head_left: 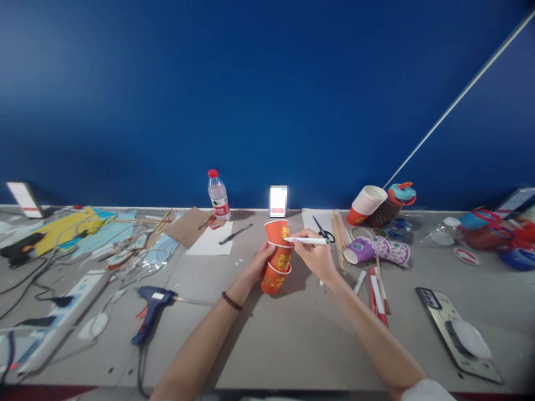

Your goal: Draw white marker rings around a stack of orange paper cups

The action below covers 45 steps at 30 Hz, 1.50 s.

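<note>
Red paper cups [276, 276] with yellow characters are joined in a column, tilted slightly, in the middle of the head view. My left hand [258, 264] is closed around the column's left side near its middle; part of its fingers is hidden behind the cups. In my right hand [316, 257] a white marker [307, 240] is pinched, lying nearly level. The marker's tip points left and meets or nearly meets the upper cup; I cannot tell which. Behind the cups a bright phone screen [278, 201] stands upright against the blue wall.
To the left lie a blue glue gun [154, 309] and a power strip [62, 323] with cables. A water bottle [218, 196] stands behind. Rightward are scissors [324, 230], wooden sticks [340, 239], stacked cups [366, 205], purple cups [378, 250] and a phone [457, 334].
</note>
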{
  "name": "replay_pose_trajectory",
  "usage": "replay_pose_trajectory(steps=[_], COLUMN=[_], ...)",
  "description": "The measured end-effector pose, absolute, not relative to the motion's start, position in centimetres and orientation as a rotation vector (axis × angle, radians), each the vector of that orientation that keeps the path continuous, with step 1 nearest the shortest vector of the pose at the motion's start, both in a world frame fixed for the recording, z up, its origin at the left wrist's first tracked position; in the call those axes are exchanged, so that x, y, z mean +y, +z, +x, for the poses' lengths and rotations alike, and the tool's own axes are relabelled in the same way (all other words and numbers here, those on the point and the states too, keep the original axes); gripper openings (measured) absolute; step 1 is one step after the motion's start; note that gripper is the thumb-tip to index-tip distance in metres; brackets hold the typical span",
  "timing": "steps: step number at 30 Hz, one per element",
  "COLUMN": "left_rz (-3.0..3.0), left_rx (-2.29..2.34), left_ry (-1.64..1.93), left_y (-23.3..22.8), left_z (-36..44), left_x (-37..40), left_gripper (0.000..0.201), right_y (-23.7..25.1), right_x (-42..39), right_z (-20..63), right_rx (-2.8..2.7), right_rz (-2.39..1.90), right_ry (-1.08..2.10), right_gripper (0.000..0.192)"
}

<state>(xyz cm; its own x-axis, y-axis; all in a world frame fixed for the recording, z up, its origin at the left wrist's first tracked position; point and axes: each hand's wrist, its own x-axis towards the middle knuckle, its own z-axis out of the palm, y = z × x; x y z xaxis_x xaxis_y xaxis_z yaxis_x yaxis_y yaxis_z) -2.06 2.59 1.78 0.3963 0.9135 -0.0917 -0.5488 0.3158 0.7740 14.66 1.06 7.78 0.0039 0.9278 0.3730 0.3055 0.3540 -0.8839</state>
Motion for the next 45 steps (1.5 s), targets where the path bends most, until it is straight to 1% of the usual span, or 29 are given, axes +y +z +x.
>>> replay_pose_trajectory(steps=[12,20,30,37,45], left_rz=[0.75,0.731,0.743,0.741,0.704], left_rx=[0.621,0.587,0.579,0.56,0.55], left_ry=[1.039,1.039,1.032,1.024,0.984], left_y=[1.67,1.93,1.79,1.97,1.1], left_z=[-2.09,-2.11,-2.15,-2.11,-2.1], left_x=[2.63,2.52,2.57,2.5,3.01], left_gripper=[0.067,0.061,0.061,0.064,0.06], right_y=[7.38,7.17,7.47,7.77,7.51], right_x=[1.29,1.38,1.23,1.2,1.85], right_z=[14.76,14.8,14.67,14.53,14.66], right_rx=[-1.512,-1.492,-1.478,-1.427,-1.291], right_rz=[-1.132,-1.106,-1.11,-1.092,-1.069], right_ry=[0.722,0.759,0.773,0.878,0.975], right_gripper=[0.017,0.014,0.009,0.006,0.012])
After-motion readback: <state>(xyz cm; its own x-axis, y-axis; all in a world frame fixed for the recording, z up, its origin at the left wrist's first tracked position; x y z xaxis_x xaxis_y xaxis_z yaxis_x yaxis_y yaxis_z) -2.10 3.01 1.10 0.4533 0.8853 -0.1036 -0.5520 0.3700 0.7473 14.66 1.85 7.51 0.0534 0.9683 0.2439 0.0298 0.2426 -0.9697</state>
